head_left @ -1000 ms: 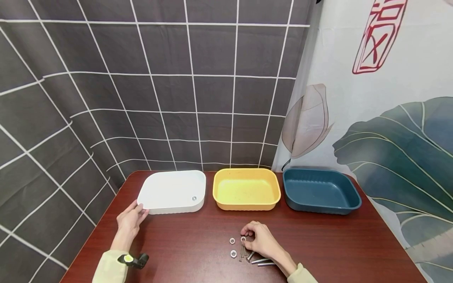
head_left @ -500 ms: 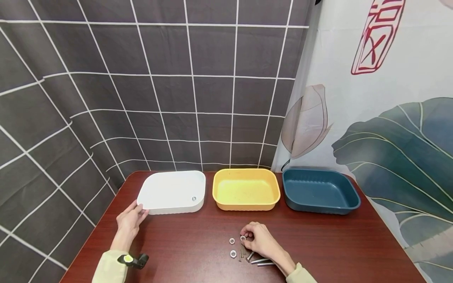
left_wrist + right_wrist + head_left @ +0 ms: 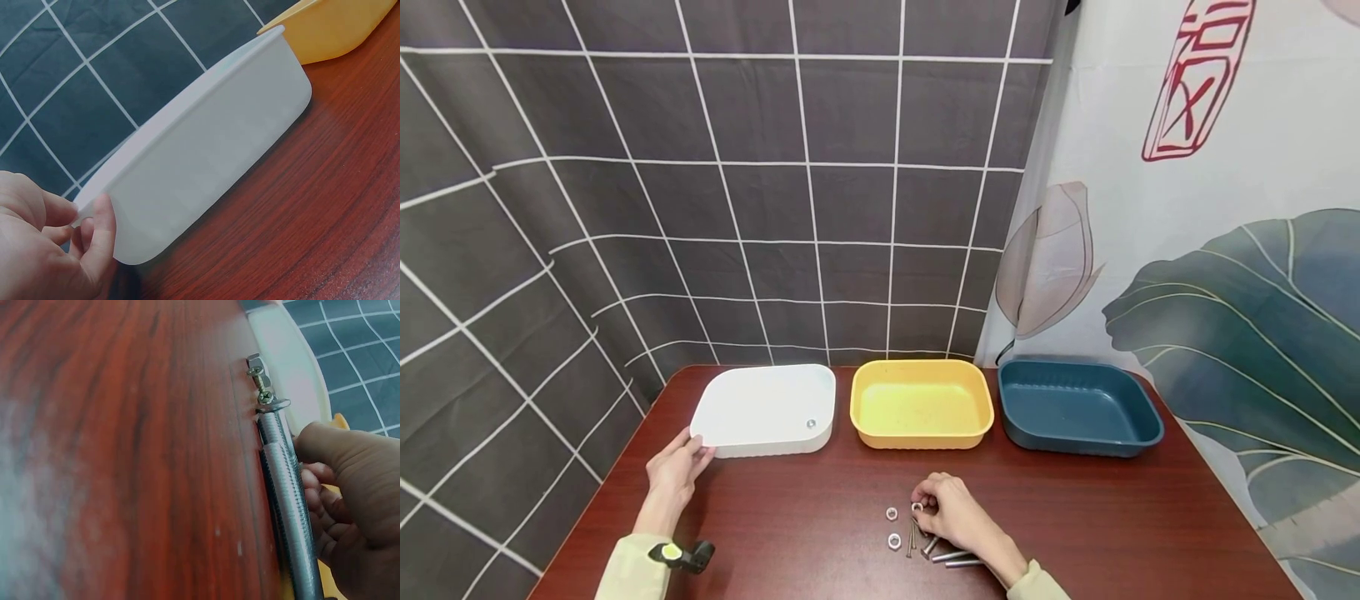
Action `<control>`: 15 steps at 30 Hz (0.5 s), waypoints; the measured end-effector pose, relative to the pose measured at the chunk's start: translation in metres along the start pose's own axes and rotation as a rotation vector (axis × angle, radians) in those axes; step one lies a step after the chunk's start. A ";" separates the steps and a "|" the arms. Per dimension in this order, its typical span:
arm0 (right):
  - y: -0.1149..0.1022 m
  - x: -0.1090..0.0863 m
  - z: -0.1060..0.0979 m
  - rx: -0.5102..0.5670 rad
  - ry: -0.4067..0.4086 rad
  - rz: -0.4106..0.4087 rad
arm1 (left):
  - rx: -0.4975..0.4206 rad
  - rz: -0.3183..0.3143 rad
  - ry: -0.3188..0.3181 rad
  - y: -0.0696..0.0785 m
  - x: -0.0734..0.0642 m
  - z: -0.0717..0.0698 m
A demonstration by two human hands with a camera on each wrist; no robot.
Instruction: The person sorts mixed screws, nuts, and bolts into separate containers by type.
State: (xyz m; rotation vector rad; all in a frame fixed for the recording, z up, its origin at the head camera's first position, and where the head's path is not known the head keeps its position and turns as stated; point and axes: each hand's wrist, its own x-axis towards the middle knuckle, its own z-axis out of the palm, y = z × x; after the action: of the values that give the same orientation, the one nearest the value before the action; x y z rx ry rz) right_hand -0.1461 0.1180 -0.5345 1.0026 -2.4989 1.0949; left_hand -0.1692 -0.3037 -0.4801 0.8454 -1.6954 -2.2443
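My left hand (image 3: 672,475) pinches the front left corner of a white tray (image 3: 752,408); thumb and fingers lie on either side of its rim in the left wrist view. A single nut (image 3: 811,423) lies inside this tray. Low in the head view, my right hand (image 3: 951,510) has a metal nut (image 3: 917,507) between thumb and fingertips, close over the tabletop. Two more nuts (image 3: 894,541) sit to its left. Thin screws (image 3: 911,542), a thicker bolt (image 3: 929,547) and metal rods (image 3: 284,487) lie under and beside the right hand, which partly covers them.
A yellow tray (image 3: 922,439) stands right of the white one, and a dark blue tray (image 3: 1078,442) beyond that. All three line the back of the red-brown wooden table (image 3: 790,517). Behind hangs a dark grid-patterned cloth (image 3: 850,200), with a white printed curtain (image 3: 1120,133) at right.
The head view has tipped very slightly. Both hands keep nearly the same place; the right fingers and the nut between them have shifted only a touch.
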 end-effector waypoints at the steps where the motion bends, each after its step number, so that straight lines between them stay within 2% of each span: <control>1: 0.000 0.000 -0.001 0.013 0.007 0.012 | -0.002 0.001 -0.002 0.000 0.000 0.000; 7: 0.003 0.001 -0.006 0.064 0.057 0.081 | -0.003 0.001 -0.002 0.000 0.000 0.000; 15: 0.004 0.008 -0.012 0.078 0.103 0.080 | 0.000 0.005 -0.003 0.000 0.000 0.000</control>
State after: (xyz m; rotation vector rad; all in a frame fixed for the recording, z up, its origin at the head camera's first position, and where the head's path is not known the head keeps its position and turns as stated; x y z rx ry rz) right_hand -0.1553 0.1247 -0.5252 0.8495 -2.4497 1.2429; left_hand -0.1696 -0.3036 -0.4800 0.8367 -1.6966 -2.2439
